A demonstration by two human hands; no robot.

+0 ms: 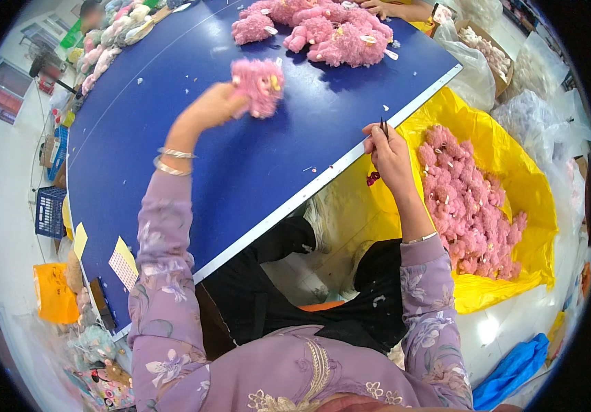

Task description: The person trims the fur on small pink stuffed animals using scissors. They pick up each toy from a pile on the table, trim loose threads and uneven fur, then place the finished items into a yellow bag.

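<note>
**Lilac floral top (268, 374) close to the camera, with a pink plush toy (262, 88) held at a blue table (254, 168)**

At far left, a dark blue plastic crate (50, 211) sits beside the table, and a pale sheet with rows of red marks (123, 264) lies near its edge. Pastel plush toys (106, 55) are piled along the table's upper left rim.

Next, the person's left hand (216, 106) reaches out across the table, thumb and fingers pinching the left side of the pink plush toy. The toy is slightly blurred; whether it touches the tabletop cannot be told.

Beyond it, toward the upper right, lies a cluster of similar pink toys (350, 44), several showing white tags. Another person's hand (378, 8) rests behind them.

Further right, the right hand (390, 154) is at the table's pale edge, fingers pressed together around dark tweezers (384, 128) whose points stick up.

At right, a yellow plastic liner (536, 226) holds a large heap of pink toys (463, 206), with clear plastic bags (470, 65) above.

The work looks partway along: one toy is in hand, with many on the table and many in the liner. Which group is finished cannot be told.
</note>
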